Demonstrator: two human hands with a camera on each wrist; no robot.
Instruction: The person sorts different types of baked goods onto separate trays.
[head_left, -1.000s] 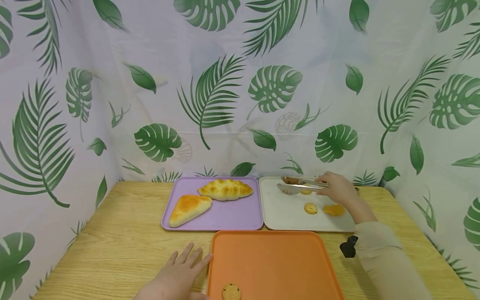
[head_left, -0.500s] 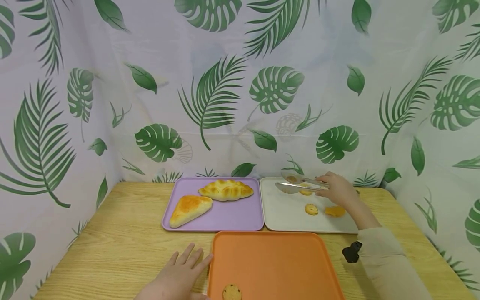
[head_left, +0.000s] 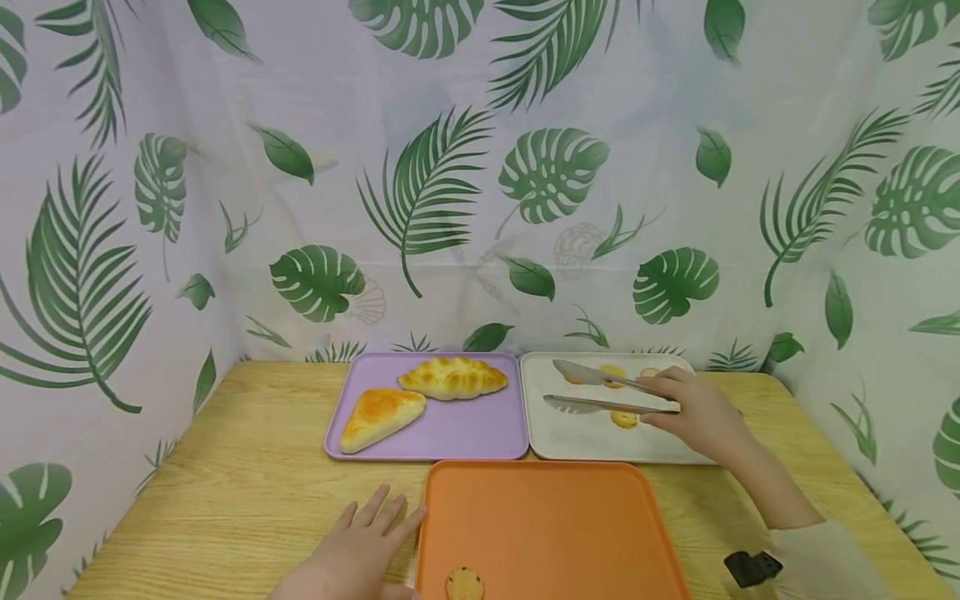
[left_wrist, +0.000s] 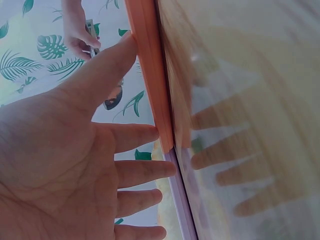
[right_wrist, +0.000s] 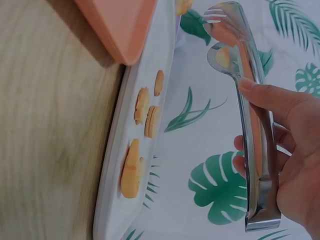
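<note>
My right hand (head_left: pixel 701 421) grips a pair of metal tongs (head_left: pixel 592 404) over the white tray (head_left: pixel 566 437). Spread apart, the tongs' tips point left with no food between them. In the right wrist view, thumb and fingers wrap the tongs' arms, raised above the tray. Beneath lie several small round cookies (right_wrist: pixel 151 121) and a larger orange-brown piece (right_wrist: pixel 131 172), which the hand covers in the head view. My left hand (head_left: pixel 352 546) has its fingers spread straight beside the orange tray (head_left: pixel 555 525), thumb and fingertips at its rim. A speckled cookie (head_left: pixel 465 584) lies on the orange tray.
A purple tray (head_left: pixel 465 437) sits left of the white one, carrying a braided bread (head_left: pixel 452 379) and a triangular bread (head_left: pixel 381 419). All trays stand on a wooden table (head_left: pixel 247 467). A leaf-printed curtain (head_left: pixel 450 192) rises behind and at both sides.
My right hand has raised the tongs off the back of the white tray and drawn them slightly toward me. Their tips have spread wider. My left hand has stayed in place.
</note>
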